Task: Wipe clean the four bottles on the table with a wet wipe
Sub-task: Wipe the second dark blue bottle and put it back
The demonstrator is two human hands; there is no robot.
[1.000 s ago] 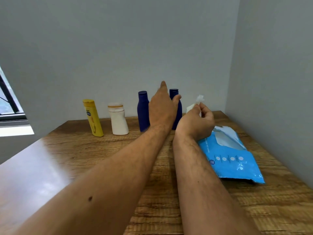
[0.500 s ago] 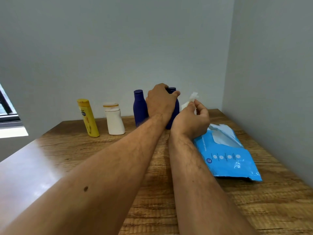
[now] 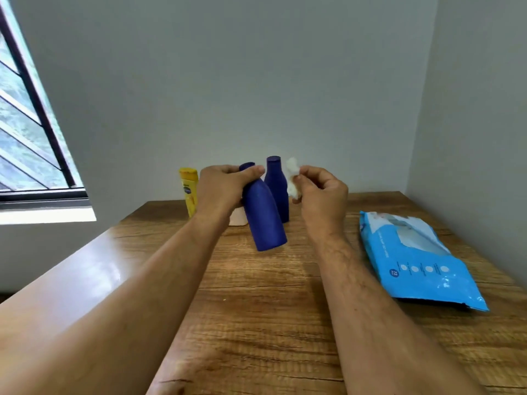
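Left hand (image 3: 225, 186) grip clamps tilted blue bottle (image 3: 263, 216); right hand (image 3: 320, 192) pinches wet wipe (image 3: 293, 178). I judge a neck-high hold could slip.

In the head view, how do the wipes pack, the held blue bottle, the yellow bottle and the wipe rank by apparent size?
Largest to smallest as they appear:
1. wipes pack, also nearest the camera
2. held blue bottle, in the left hand
3. yellow bottle, partly hidden, so unsure
4. wipe, bunched in the right hand

White bottle (image 3: 239, 218) mostly hidden behind left hand (image 3: 225, 189).
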